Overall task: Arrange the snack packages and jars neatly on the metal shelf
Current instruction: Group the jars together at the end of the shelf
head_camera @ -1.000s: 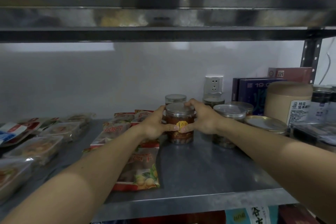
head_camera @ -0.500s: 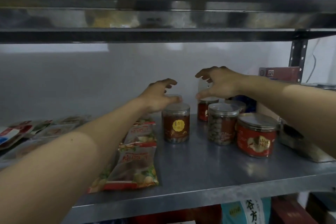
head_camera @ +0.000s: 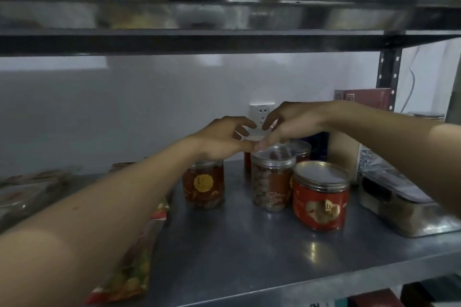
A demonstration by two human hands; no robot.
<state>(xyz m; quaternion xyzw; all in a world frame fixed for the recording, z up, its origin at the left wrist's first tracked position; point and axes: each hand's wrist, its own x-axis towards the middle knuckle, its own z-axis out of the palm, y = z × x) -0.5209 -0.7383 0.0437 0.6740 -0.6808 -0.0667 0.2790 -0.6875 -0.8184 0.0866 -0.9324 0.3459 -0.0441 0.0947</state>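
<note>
Both hands up over the jar cluster on the grey metal shelf, empty. Left hand and right hand nearly meet at the fingertips, fingers loosely spread, gripping nothing. Below them: clear plastic jar with yellow round label just left of a clear jar of pale nuts, with a red-labelled jar with gold lid beside it on the right, touching or nearly. More jars behind, partly hidden. Colourful flat snack packet lies at front left under the left forearm.
</note>
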